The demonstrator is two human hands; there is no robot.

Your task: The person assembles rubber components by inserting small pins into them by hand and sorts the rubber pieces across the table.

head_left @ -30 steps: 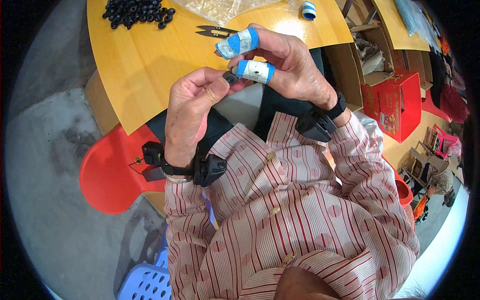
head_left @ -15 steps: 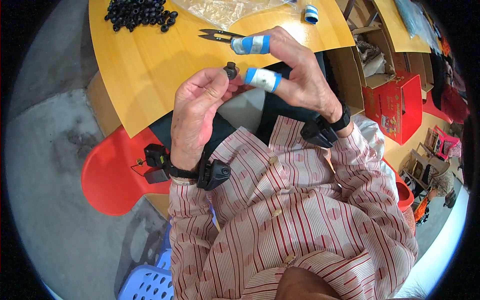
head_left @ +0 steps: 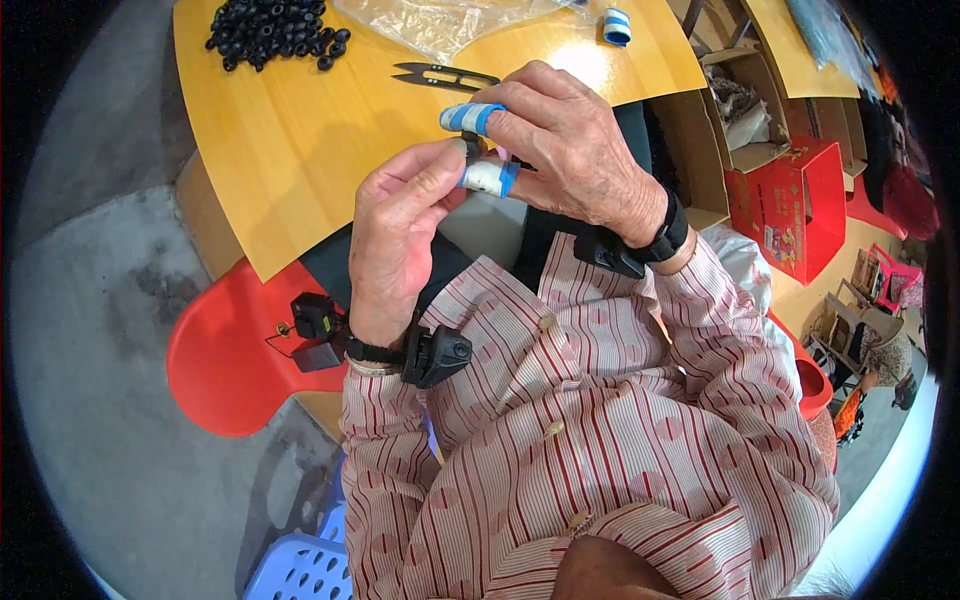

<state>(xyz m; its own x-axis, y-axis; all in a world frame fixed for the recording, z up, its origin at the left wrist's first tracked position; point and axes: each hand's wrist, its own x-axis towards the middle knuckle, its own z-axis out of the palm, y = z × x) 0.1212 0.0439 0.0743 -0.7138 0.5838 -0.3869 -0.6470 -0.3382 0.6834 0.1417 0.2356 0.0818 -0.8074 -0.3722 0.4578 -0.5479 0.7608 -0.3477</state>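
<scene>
A small black part (head_left: 471, 141), rounded and partly covered by fingers, is pinched between the thumb and fingers of my left hand (head_left: 402, 205), just off the table's near edge. My right hand (head_left: 582, 145) closes on the same part from the other side. Blue-and-white tape wraps its thumb and forefinger, which sit below and above the part. Black thread snips (head_left: 445, 76) lie on the table beyond my right hand, blades toward the left. Farther left is a pile of small black round parts (head_left: 268, 36), much like the held one.
On the yellow table (head_left: 300, 140), a clear plastic bag (head_left: 440, 28) lies at the back and a blue-and-white tape roll (head_left: 616, 28) stands to its right. Cardboard boxes (head_left: 690, 160) and a red box (head_left: 790, 210) are at right. A red chair (head_left: 225, 345) is at left.
My right hand has moved left and down, and its taped thumb and forefinger have closed on the black part. My left hand keeps its pinch, nearly in place.
</scene>
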